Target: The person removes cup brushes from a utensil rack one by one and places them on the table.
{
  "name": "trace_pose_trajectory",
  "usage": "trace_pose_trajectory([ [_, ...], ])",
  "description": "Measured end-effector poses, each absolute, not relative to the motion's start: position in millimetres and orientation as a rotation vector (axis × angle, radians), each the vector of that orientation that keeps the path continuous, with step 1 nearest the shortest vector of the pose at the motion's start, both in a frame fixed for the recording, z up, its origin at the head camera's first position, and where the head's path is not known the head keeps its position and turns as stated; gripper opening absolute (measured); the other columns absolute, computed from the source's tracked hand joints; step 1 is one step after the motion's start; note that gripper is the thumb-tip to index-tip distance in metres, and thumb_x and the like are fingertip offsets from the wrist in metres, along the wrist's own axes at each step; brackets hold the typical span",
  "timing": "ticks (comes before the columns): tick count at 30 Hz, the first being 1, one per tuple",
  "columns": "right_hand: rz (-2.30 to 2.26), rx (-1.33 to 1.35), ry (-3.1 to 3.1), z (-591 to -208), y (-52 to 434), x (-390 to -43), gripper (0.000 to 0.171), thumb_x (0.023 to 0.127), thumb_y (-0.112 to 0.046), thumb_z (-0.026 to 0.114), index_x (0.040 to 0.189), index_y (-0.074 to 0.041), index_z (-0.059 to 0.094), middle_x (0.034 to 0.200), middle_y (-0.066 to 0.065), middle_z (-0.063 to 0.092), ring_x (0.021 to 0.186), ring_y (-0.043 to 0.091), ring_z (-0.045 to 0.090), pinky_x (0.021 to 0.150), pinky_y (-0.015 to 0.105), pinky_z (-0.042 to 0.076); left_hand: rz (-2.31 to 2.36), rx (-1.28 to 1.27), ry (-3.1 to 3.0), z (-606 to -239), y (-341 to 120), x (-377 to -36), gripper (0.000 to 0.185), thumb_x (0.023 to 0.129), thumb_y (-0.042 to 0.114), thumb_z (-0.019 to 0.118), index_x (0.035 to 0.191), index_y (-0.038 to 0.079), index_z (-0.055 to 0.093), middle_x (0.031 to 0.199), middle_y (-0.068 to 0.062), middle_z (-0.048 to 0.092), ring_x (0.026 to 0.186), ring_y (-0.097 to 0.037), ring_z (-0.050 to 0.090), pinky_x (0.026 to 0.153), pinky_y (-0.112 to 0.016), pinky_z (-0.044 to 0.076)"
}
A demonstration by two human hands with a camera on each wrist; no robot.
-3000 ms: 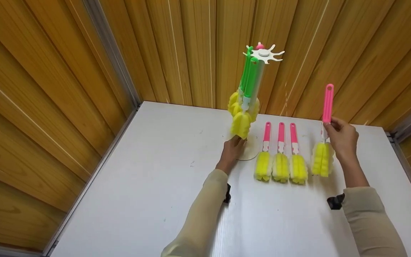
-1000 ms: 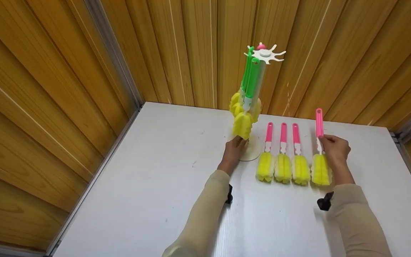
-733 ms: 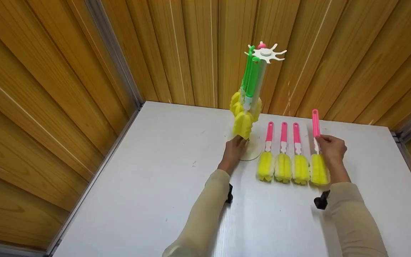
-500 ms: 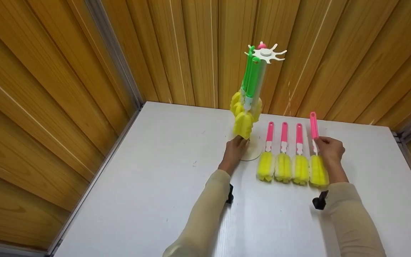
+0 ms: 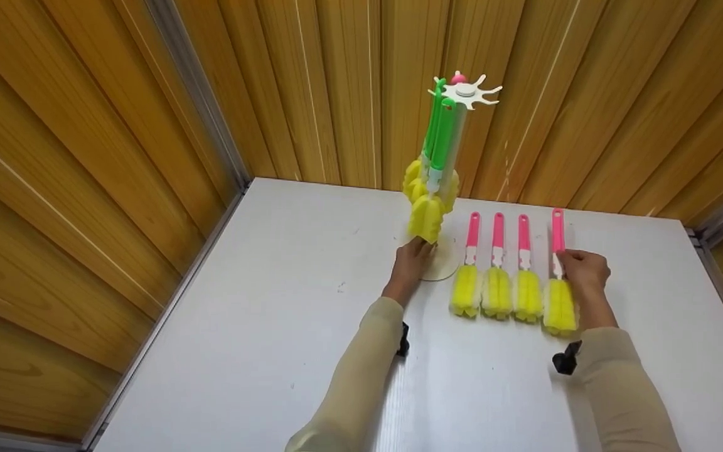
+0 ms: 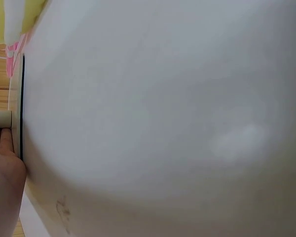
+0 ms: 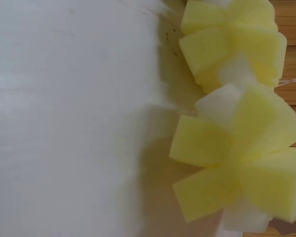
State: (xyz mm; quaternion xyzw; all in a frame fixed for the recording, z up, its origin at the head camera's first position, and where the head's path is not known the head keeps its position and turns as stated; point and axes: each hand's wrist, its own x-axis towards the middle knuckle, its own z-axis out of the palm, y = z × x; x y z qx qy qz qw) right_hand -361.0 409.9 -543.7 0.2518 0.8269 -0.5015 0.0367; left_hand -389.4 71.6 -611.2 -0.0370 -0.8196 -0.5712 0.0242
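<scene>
Right hand pinching neck of fourth pink brush, now flat on worktop at right end of the row; placing step about finished. Left hand resting with fingers relaxed on base of stand, green brushes hanging above. Next move calls for release, then reach to the stand.

My pink-handled brush with its yellow sponge head lies flat on the table, just right of three others.
</scene>
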Motion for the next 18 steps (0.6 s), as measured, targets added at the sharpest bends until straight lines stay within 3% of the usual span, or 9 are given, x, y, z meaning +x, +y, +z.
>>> trace_pose_trajectory([
  [7,-1.521,0.730,2.607,-553,394,-367,0.051,0.105,-0.033,0.053,0.141,0.002,0.057,0.135,0.019,0.059,0.088,0.011,0.055,0.068,0.013,0.049,-1.790,-0.121,-2.506,-614,70,-390,0.029,0.106,0.041,0.053,0.124,0.023,0.068,0.109,0.013,0.068,0.090,-0.005,0.056,0.087,-0.026,0.049],
  [18,-1.479,0.785,2.588,-566,387,-367,0.053,0.105,-0.033,0.049,0.141,0.004,0.055,0.138,0.024,0.057,0.108,0.024,0.056,0.078,0.020,0.047,-1.746,-0.144,-2.527,-615,70,-392,0.031,0.106,0.043,0.053,0.125,0.023,0.068,0.108,0.014,0.067,0.090,-0.005,0.055,0.087,-0.025,0.048],
])
